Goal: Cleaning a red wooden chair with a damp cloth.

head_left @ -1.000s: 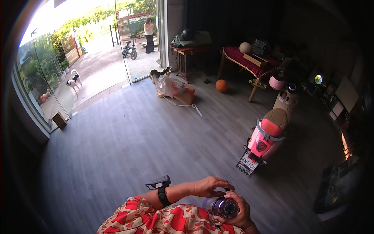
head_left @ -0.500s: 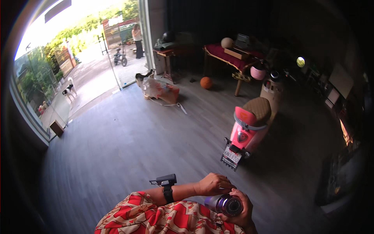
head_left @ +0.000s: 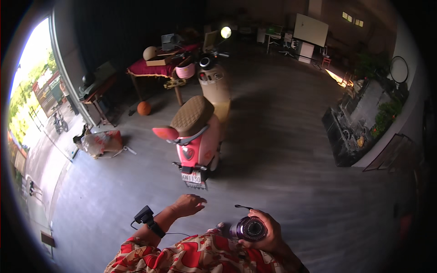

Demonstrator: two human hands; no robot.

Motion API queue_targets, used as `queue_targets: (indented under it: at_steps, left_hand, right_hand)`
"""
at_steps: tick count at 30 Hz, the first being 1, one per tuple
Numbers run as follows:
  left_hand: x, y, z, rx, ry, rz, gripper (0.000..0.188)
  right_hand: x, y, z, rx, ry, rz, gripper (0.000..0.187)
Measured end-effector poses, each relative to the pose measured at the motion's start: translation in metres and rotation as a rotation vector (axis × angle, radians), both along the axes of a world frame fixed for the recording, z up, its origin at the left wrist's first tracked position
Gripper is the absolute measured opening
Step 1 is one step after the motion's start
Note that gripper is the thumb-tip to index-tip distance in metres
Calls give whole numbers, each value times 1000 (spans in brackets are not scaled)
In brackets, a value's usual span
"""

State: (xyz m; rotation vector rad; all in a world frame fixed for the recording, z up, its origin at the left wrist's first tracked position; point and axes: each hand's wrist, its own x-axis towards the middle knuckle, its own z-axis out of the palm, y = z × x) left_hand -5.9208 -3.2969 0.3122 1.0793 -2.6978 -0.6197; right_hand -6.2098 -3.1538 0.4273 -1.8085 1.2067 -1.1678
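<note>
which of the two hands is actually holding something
The right hand: it grips a dark purple round bottle with its end facing the camera. The left hand, with a small black device strapped at the wrist, is empty, fingers loosely curled.

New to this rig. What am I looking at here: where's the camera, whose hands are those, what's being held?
There is no robot: this is a person filmed by a wide fisheye camera worn on their own head, looking down, so straight lines bend near the rim. The forearms, in a red patterned top, enter from the lower edge. The right hand grips a dark purple cylindrical object, its round end facing the camera; what it is exactly I cannot tell. The left hand is open, holds nothing and hangs apart from the cylinder; a small black device is strapped to that wrist. Ahead on the grey plank floor stands a pink scooter with a brown seat, seen from behind. Further back are a table with a red cloth and an orange ball.
</note>
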Motion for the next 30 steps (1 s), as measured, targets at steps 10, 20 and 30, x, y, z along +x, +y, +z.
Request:
queue_targets:
  at_steps: [10,20,30]
  left_hand:
    - [-158,-141,-19,170,156,-86,27]
    - [-326,-249,12,172,279,-166,25]
    - [-417,-276,36,241,285,75,34]
  right_hand:
    - [-136,-84,-13,-27,225,-453,86]
    - [-287,-181,-43,-51,106,-624,94]
    - [-404,-322,-16,-75,145,-112,83]
